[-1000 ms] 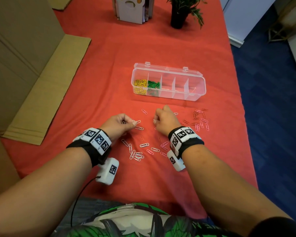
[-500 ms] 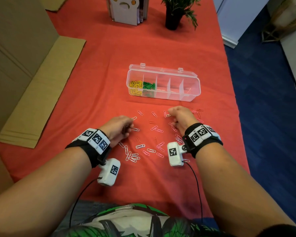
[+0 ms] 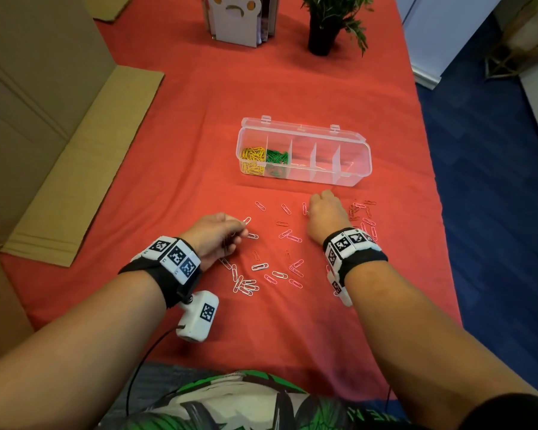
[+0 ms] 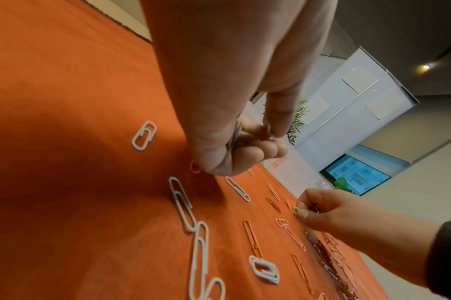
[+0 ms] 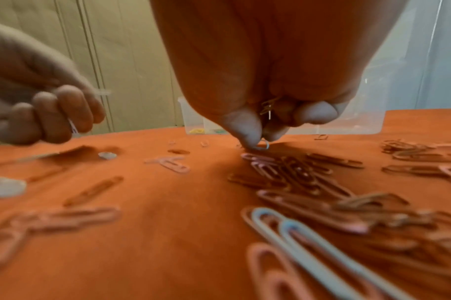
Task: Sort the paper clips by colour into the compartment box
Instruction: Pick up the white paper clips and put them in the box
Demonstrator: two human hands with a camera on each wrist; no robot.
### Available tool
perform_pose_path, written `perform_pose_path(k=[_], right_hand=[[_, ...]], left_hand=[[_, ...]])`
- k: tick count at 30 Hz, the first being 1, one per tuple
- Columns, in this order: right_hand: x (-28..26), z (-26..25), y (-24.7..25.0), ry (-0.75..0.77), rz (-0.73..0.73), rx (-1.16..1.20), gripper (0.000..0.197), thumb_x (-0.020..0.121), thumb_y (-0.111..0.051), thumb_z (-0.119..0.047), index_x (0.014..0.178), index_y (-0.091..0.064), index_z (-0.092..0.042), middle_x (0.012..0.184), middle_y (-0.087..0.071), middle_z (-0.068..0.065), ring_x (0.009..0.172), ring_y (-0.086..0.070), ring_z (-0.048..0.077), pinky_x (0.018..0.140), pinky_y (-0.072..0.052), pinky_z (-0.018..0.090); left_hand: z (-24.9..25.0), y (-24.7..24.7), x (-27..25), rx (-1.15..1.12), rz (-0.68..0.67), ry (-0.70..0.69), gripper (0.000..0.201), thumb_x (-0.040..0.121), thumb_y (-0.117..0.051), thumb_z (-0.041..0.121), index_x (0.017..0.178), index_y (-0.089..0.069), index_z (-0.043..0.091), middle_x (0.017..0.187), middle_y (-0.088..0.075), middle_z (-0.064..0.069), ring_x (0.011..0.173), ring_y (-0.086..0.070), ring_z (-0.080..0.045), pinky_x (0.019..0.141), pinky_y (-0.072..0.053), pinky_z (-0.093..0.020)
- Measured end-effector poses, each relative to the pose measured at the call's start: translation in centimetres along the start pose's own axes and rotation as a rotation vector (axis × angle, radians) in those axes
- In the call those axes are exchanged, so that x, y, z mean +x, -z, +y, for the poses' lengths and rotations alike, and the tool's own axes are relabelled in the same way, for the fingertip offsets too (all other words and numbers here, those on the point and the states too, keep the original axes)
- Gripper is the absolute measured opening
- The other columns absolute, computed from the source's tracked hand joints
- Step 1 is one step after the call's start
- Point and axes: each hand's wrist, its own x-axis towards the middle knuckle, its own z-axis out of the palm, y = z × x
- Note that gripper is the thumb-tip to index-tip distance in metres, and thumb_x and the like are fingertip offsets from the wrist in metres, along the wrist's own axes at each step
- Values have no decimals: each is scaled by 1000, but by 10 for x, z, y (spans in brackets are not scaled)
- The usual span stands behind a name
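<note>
The clear compartment box [image 3: 356, 179] stands open in the middle of the red cloth, with yellow clips [image 3: 253, 159] in its leftmost cell and green clips [image 3: 277, 157] in the cell beside it. White clips [image 3: 246, 283], pink clips [image 3: 293, 238] and red clips [image 3: 359, 209] lie loose in front of the box. My left hand [image 3: 243, 228] pinches a white clip [image 3: 246, 220] and keeps more clips in its curled fingers [image 4: 247, 150]. My right hand [image 3: 311, 206] is down on the cloth and pinches a clip [image 5: 264, 145], with other clips [image 5: 267, 105] tucked in its palm.
Flattened cardboard [image 3: 75, 169] lies along the left side. A potted plant [image 3: 325, 32] and a white holder [image 3: 239, 20] stand at the far end. The table's right edge drops to blue carpet [image 3: 494, 212].
My right hand has moved right and forward, from the middle of the scattered clips to the clips near the box. My left hand has stayed near the white clips.
</note>
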Motion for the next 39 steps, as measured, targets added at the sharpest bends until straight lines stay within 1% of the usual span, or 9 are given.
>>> perform_pose_path(k=[2,6,8,10,18,22,25,32,39], right_hand=[[-2,-6,6,-42,-36,271,14,89,-46,-6,101,-53,-6,103,-54,13,99,-53,29,84,-41,31],[-19,-30,7,-194,-212,1060,22,92,-42,-2,88,-58,-18,73,-48,-2,58,-43,11,52,-39,21],[-29,-41,5,-282,-336,1434,25,92,-40,0,82,-58,-15,69,-46,0,56,-44,11,45,-40,18],[-36,-50,3,-310,-420,1600,19,92,-43,-5,80,-56,-12,68,-45,1,56,-45,12,45,-40,18],[-47,-72,-3,-134,-276,1176,26,85,-54,-1,69,-48,-20,64,-51,-1,54,-38,8,43,-29,17],[-48,-61,9,-260,-230,1423,23,83,-48,2,68,-46,-16,61,-47,1,49,-37,9,41,-27,17],[-51,-51,11,-351,-262,1588,18,81,-41,-1,71,-45,-15,63,-48,4,46,-38,10,42,-26,21],[-63,-56,5,-379,-513,1636,19,90,-41,-11,77,-54,-11,64,-44,1,48,-47,10,38,-38,17],[-64,-62,-7,-403,-539,1670,18,93,-42,-13,80,-54,-9,73,-49,7,61,-52,16,48,-49,21]], left_hand=[[-3,2,1,41,7,-54,16,87,-58,7,74,-52,15,62,-62,2,45,-49,-2,41,-40,-12],[-6,0,0,106,-8,-168,18,85,-60,2,72,-52,12,53,-64,2,42,-46,-4,39,-35,-14],[-5,-1,-2,167,-21,-209,18,85,-60,1,72,-53,12,49,-64,5,39,-44,-1,37,-33,-12],[-5,-3,-4,237,-39,-244,17,85,-60,0,73,-53,10,45,-63,7,35,-44,2,36,-34,-10],[-6,-6,-6,257,-44,-266,17,86,-59,3,72,-54,11,47,-62,7,35,-44,3,38,-35,-9],[-2,-5,-9,-97,-39,-76,24,91,-47,12,67,-46,19,47,-57,5,42,-45,-4,43,-35,-15],[4,2,-13,-299,-158,66,21,84,-43,22,62,-44,21,50,-48,5,45,-39,-9,46,-35,-19],[6,-6,-22,-365,-343,38,11,70,-46,24,61,-44,18,54,-48,1,48,-40,-13,49,-38,-21],[7,-20,-30,-268,-331,-5,7,70,-45,22,66,-44,17,57,-58,0,43,-44,-11,44,-37,-18]])
